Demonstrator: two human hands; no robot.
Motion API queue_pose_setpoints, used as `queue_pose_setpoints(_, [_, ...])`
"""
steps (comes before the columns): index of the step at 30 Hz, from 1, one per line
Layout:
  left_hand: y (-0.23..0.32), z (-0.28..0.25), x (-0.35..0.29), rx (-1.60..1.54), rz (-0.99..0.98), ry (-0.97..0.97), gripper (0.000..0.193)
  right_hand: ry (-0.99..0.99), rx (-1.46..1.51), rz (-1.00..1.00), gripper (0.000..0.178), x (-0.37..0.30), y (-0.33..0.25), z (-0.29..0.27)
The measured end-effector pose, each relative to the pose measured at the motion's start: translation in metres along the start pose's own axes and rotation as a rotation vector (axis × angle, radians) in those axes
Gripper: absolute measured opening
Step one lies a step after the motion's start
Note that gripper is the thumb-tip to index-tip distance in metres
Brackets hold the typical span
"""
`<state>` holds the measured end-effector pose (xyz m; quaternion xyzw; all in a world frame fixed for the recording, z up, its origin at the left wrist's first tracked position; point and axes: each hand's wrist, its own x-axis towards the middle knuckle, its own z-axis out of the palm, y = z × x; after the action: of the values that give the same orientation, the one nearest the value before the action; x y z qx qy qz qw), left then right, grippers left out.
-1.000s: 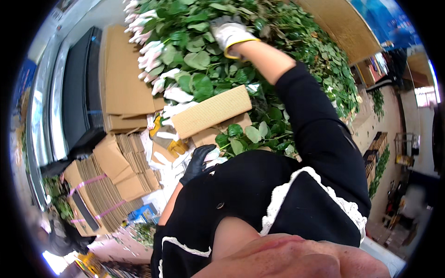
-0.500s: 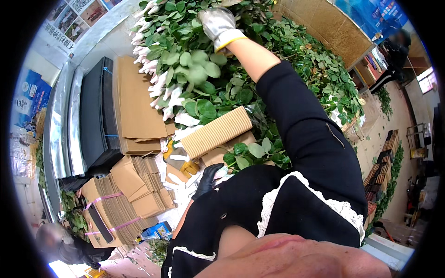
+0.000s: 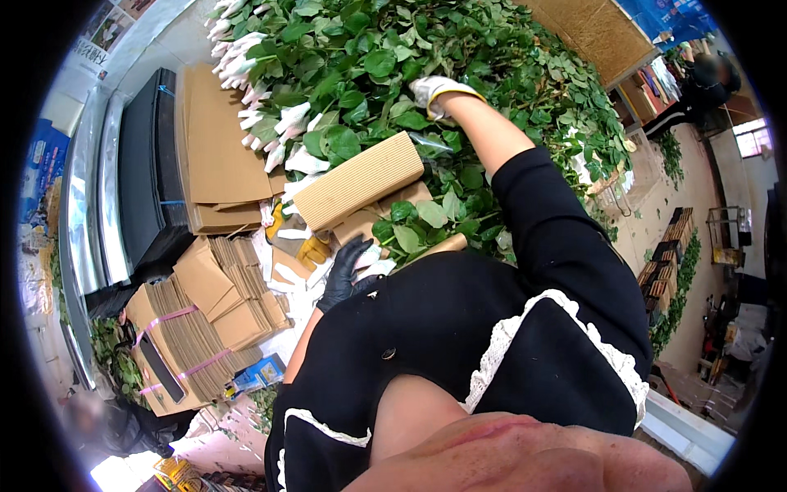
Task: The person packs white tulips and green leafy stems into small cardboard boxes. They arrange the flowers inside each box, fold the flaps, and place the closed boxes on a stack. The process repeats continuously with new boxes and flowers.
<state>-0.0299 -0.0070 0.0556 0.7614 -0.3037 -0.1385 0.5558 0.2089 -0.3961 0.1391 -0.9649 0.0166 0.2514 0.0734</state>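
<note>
Right hand (image 3: 443, 94), pale glove with yellow cuff, is out over the far side, sunk into a big heap of leafy stems (image 3: 361, 86). Fingers mostly lost in the leaves; can't tell if they're closed on a stem.

Left hand (image 3: 346, 277), black glove, is at the near edge beside the body, fingers bent, right next to a few white-wrapped heads (image 3: 375, 264). Can't tell if it grips them.

Stems fill the far middle, spreading right, with white-wrapped tips (image 3: 238, 66) lined up along the left side. Ribbed tan cardboard piece (image 3: 357, 182) lies across their near part, plain on its upper face. Yellow-and-grey glove (image 3: 305, 246) just left of the left hand.

Left side: flat cardboard sheets (image 3: 221, 139), then a black stack (image 3: 146, 176). Nearer: folded cardboard bundle (image 3: 176, 344) with pink straps, blue packet (image 3: 256, 375) at its near right corner.

Writing: far-left wall poster (image 3: 94, 54) has dark lettering; blue sheeting (image 3: 672, 23) far right shows pale print, too small to read. Packet print also too small.

Two other people: one far right (image 3: 707, 78), one near left (image 3: 123, 426).
</note>
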Motion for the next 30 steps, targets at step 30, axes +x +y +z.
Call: queue_pose_setpoints(30, [-0.021, 0.012, -0.014, -0.401, -0.149, 0.080, 0.073, 0.439, -0.309, -0.260, 0.044, -0.090, -0.083, 0.004])
